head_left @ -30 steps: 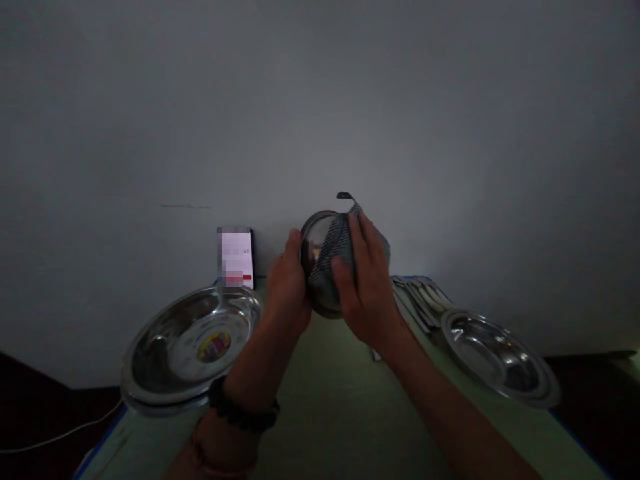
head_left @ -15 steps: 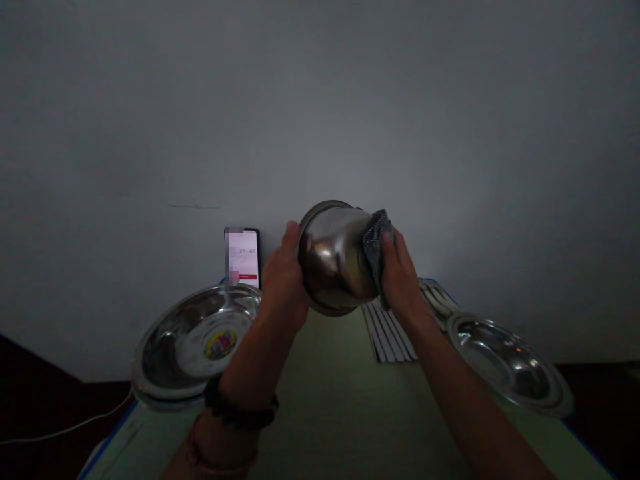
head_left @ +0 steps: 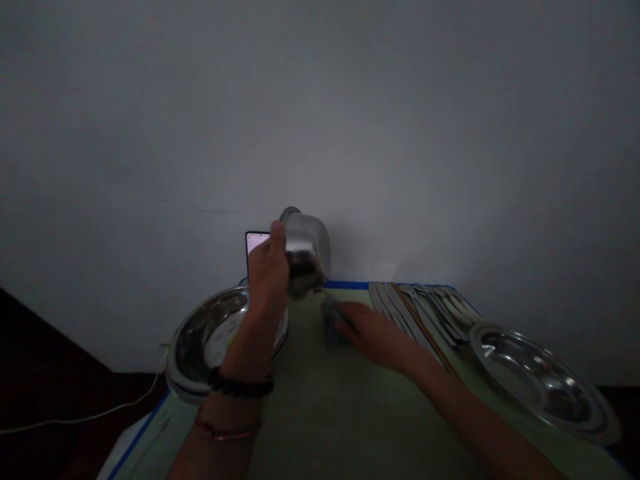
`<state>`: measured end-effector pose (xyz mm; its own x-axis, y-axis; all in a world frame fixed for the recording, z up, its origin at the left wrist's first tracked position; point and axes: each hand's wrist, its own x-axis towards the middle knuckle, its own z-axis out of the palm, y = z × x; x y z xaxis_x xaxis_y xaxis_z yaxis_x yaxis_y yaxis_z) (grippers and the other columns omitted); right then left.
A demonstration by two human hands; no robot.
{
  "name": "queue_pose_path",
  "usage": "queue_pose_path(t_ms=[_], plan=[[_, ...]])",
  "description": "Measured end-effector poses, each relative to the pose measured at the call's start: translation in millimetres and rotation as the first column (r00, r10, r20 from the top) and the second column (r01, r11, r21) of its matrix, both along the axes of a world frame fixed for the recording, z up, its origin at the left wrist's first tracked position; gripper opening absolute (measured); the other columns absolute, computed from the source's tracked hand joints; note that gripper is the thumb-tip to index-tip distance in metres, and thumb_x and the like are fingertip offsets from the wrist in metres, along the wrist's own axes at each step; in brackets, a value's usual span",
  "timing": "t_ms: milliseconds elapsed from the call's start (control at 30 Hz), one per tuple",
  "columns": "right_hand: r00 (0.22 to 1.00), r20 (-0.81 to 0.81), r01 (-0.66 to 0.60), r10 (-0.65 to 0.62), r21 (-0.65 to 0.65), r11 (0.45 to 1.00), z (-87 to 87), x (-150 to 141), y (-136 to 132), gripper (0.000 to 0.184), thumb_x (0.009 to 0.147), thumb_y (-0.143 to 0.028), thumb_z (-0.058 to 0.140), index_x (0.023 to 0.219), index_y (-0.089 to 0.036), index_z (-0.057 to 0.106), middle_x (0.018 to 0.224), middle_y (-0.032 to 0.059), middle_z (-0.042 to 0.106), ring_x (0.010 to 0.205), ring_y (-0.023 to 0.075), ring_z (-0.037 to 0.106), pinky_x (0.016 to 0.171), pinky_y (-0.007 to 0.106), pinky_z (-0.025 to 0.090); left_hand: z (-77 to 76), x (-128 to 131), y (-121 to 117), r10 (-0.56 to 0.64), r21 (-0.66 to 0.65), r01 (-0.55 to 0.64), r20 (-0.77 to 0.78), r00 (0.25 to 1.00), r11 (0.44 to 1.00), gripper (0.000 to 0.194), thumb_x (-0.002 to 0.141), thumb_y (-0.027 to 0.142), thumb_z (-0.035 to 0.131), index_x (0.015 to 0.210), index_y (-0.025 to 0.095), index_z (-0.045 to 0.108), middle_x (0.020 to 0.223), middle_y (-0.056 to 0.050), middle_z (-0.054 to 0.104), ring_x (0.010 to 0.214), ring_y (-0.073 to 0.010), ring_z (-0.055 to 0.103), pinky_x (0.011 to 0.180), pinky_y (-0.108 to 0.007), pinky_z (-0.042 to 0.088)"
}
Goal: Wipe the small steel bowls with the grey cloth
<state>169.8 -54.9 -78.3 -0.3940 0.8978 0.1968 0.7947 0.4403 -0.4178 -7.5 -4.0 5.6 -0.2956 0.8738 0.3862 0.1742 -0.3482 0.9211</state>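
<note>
A shiny steel bowl [head_left: 306, 257] is tipped on its side above the table, its base facing right and its rim to the left. My left hand [head_left: 269, 270] grips it by the rim, thumb up. Lower and to the right, my right hand [head_left: 367, 330] holds a dark checked cloth [head_left: 333, 323], slightly blurred, over the tabletop. The cloth is apart from the bowl. The inside of the bowl faces away and is hidden.
Large steel basins [head_left: 180, 353] sit stacked at the left, a phone [head_left: 256, 241] leaning on the wall behind. Knives, chopsticks and other cutlery [head_left: 425, 310] lie in rows at the right, beside a steel plate [head_left: 545, 380]. A white cable [head_left: 100, 413] hangs at left.
My right hand has come off the bowl with the cloth and moved down and left. The bowl has shifted left in my left hand. The view has turned slightly.
</note>
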Motion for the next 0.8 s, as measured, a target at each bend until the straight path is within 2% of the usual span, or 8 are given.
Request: queue_pose_path(t_ms=[33, 100, 233, 333, 467, 600, 700, 800], plan=[[0.987, 0.043, -0.148, 0.152, -0.096, 0.984, -6.1, -3, -7, 0.041, 0.091, -0.035, 0.046, 0.124, -0.013, 0.058, 0.134, 0.0163, 0.057, 0.124, 0.0272, 0.053, 0.103, 0.039, 0.041, -2.2, -1, 1, -0.03, 0.002, 0.03, -0.087, 0.996, 1.0, 0.049, 0.08, 0.061, 0.049, 0.07, 0.015, 0.062, 0.064, -0.002, 0.061, 0.061, -0.0141, 0.056, 0.052, -0.024, 0.043], [0.968, 0.046, -0.233, 0.248, -0.221, 0.947, -14.6, -2, -16, 0.052, 0.086, -0.04, 0.053, 0.13, -0.011, 0.055, 0.144, 0.0175, 0.047, 0.132, 0.0297, 0.046, 0.108, 0.042, 0.038, -5.1, -1, 2, -0.133, -0.014, 0.134, -0.273, 0.953, 0.991, 0.039, 0.075, 0.053, 0.06, 0.07, 0.014, 0.064, 0.063, -0.001, 0.061, 0.059, -0.0128, 0.054, 0.052, -0.023, 0.041], [0.988, -0.147, 0.026, -0.046, -0.138, 0.99, -12.1, 17, -5, 0.047, 0.091, -0.036, 0.044, 0.13, -0.012, 0.054, 0.13, 0.0171, 0.061, 0.118, 0.0277, 0.059, 0.102, 0.047, 0.045, -6.1, 0, 0, -0.387, -0.086, 0.39, -0.441, 0.81, 0.917, 0.031, 0.078, 0.043, 0.061, 0.075, 0.014, 0.068, 0.065, 0.0, 0.063, 0.06, -0.0127, 0.055, 0.054, -0.023, 0.04], [0.931, -0.314, 0.164, -0.185, -0.092, 0.982, -2.4, 33, 12, 0.047, 0.092, -0.037, 0.041, 0.13, -0.011, 0.052, 0.119, 0.0173, 0.067, 0.105, 0.0251, 0.066, 0.093, 0.045, 0.052, -5.9, 4, -3, -0.454, -0.119, 0.478, -0.572, 0.683, 0.87, 0.027, 0.081, 0.038, 0.059, 0.084, 0.015, 0.072, 0.07, -0.001, 0.067, 0.066, -0.0142, 0.059, 0.059, -0.023, 0.041], [0.915, -0.334, 0.237, -0.228, -0.017, 0.971, 6.0, 54, 18, 0.044, 0.091, -0.037, 0.042, 0.127, -0.014, 0.054, 0.121, 0.0153, 0.066, 0.107, 0.0238, 0.065, 0.096, 0.044, 0.05, -6.1, 10, -8, -0.297, -0.126, 0.395, -0.864, 0.408, 0.91, 0.024, 0.084, 0.029, 0.057, 0.096, 0.019, 0.075, 0.083, -0.006, 0.073, 0.072, -0.0187, 0.064, 0.063, -0.028, 0.044], [0.937, -0.119, 0.343, -0.33, 0.116, 0.932, 11.1, 89, 7, 0.042, 0.091, -0.036, 0.042, 0.121, -0.012, 0.06, 0.124, 0.0154, 0.065, 0.112, 0.0255, 0.062, 0.1, 0.043, 0.047, -9.3, 19, -7, -0.146, -0.097, 0.309, -0.98, 0.137, 0.946, 0.026, 0.087, 0.026, 0.053, 0.1, 0.02, 0.074, 0.091, -0.011, 0.075, 0.084, -0.0288, 0.068, 0.069, -0.038, 0.048], [0.878, 0.142, 0.425, -0.456, 0.202, 0.882, 12.7, 131, -8, 0.045, 0.091, -0.035, 0.043, 0.122, -0.008, 0.06, 0.128, 0.0184, 0.061, 0.121, 0.0283, 0.055, 0.107, 0.042, 0.039, -15.5, 33, -3, -0.126, -0.09, 0.409, -0.99, 0.062, 0.908, 0.025, 0.087, 0.024, 0.053, 0.101, 0.018, 0.073, 0.093, -0.011, 0.074, 0.089, -0.0296, 0.068, 0.076, -0.041, 0.05], [0.695, 0.339, 0.605, -0.634, 0.198, 0.771, 10.5, 181, -31, 0.055, 0.089, -0.039, 0.046, 0.131, -0.004, 0.052, 0.139, 0.024, 0.05, 0.134, 0.0344, 0.041, 0.112, 0.046, 0.03, -24.2, 55, -6, -0.113, -0.079, 0.568, -0.993, 0.025, 0.819, 0.023, 0.087, 0.018, 0.054, 0.101, 0.018, 0.073, 0.1, -0.009, 0.073, 0.092, -0.0247, 0.066, 0.082, -0.039, 0.049]])
